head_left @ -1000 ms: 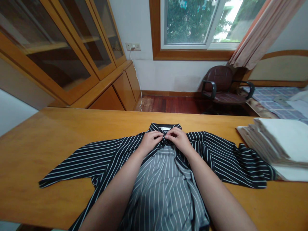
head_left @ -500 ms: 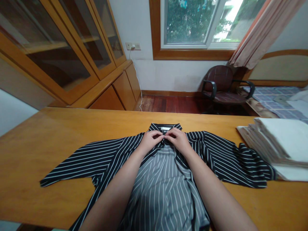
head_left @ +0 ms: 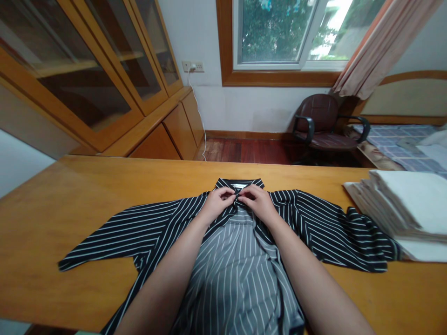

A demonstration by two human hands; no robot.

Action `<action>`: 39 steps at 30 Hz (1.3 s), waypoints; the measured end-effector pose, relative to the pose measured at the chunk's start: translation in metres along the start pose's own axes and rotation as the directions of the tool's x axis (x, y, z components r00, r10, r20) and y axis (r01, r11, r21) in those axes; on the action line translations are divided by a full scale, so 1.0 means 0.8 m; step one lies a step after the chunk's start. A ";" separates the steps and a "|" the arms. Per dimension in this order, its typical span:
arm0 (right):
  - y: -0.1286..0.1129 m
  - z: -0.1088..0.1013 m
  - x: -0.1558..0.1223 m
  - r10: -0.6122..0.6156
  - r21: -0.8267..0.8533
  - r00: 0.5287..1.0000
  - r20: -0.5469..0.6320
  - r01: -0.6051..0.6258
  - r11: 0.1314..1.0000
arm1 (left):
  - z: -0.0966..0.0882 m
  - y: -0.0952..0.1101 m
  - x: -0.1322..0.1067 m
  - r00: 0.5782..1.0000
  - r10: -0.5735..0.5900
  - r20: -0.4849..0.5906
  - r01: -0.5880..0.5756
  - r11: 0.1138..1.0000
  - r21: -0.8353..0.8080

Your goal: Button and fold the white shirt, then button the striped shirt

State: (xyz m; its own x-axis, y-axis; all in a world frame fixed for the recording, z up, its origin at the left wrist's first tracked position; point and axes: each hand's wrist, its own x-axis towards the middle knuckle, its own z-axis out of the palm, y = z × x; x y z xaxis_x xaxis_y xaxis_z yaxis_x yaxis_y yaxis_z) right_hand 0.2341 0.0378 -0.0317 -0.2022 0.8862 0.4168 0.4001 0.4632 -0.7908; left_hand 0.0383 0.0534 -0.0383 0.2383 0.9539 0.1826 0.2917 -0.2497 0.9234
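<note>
A black shirt with white stripes (head_left: 223, 260) lies spread on the wooden table, its front open below the collar and the greyer inside of the back showing. Its sleeves reach out to both sides; the right one is bunched near the cuff. Just under the collar, my left hand (head_left: 219, 203) pinches the shirt's front edge between thumb and fingers. Close beside it, my right hand (head_left: 257, 201) pinches the opposite front edge. The fingertips almost meet. Any button between them is too small to make out.
A stack of folded white cloth or sheets (head_left: 408, 204) stands at the table's right, touching the right cuff. Beyond the wooden table (head_left: 104, 181) are a brown office chair (head_left: 321, 123), a bed (head_left: 401, 139) and a glass-door cabinet (head_left: 139, 111).
Both hands stay under the collar, still pinching the shirt. The left fingertips have shifted slightly left, leaving a small gap between the hands.
</note>
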 end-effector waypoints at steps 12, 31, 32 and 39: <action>0.001 0.003 -0.001 0.012 0.021 1.000 0.012 -0.012 1.000 | 0.003 0.006 -0.001 1.000 0.013 0.001 -0.013 0.999 -0.040; 0.004 0.010 0.000 0.105 -0.056 0.994 -0.040 -0.108 0.993 | 0.007 0.009 0.000 1.000 0.013 -0.007 -0.013 0.995 -0.094; 0.005 0.012 0.000 0.111 -0.064 0.993 -0.043 -0.113 0.991 | 0.007 0.010 0.000 1.000 0.016 -0.010 -0.017 0.996 -0.086; 0.005 0.017 -0.001 0.097 -0.121 0.995 -0.032 -0.100 0.988 | 0.005 0.014 0.001 1.000 0.026 0.014 -0.026 1.000 -0.008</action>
State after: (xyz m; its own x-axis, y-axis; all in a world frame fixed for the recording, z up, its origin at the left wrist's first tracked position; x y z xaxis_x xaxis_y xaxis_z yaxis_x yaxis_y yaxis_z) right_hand 0.2233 0.0389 -0.0412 -0.1335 0.9262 0.3526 0.5237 0.3680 -0.7683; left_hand 0.0453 0.0505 -0.0294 0.2584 0.9447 0.2019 0.2782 -0.2729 0.9209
